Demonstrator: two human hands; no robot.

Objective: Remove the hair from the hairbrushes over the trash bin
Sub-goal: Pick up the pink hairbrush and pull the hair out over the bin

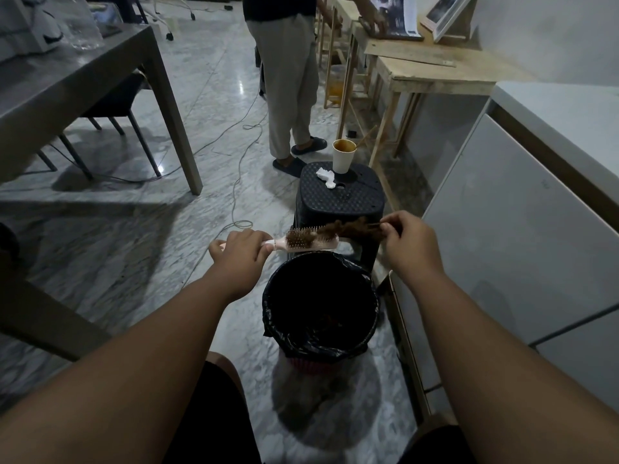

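Note:
A pink hairbrush lies level above the far rim of the trash bin, bristles up. My left hand grips its handle. A strip of brown hair stretches from the bristles to the right. My right hand pinches the far end of that strip, a little right of the bin. More hair still clings to the bristles near the handle. The bin is lined with a black bag, and some brown hair shows at its bottom.
A black plastic stool stands just behind the bin, carrying a paper cup and a crumpled tissue. A person stands beyond it. White cabinets line the right, a grey table the left. Cables cross the floor.

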